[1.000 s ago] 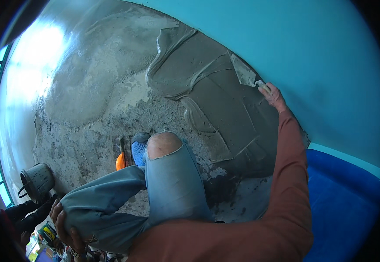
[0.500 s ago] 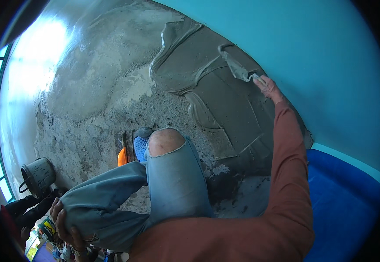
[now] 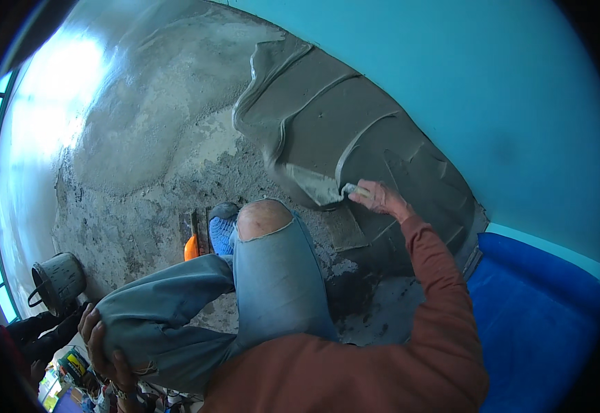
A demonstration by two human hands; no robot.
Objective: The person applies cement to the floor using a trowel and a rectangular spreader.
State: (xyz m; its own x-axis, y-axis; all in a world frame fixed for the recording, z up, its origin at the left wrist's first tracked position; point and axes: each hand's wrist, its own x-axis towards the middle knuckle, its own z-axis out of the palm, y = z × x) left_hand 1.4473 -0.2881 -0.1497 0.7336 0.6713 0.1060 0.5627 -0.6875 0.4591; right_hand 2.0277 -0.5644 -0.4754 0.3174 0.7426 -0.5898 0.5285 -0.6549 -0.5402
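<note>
Resting loosely spread left fingers [image 3: 95, 340] on a jeans-clad knee [image 3: 124, 318] and curling right fingers [image 3: 369, 199] tightly around the handle of a trowel [image 3: 315, 186], holding the blade just left of the grip, at the edge of wet grey mortar [image 3: 327, 117] running up to a turquoise wall [image 3: 493, 103].

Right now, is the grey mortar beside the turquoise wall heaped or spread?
Spread. The grey mortar forms a broad sheet with low curved ridges, and the trowel in the right hand lies at its edge.
</note>
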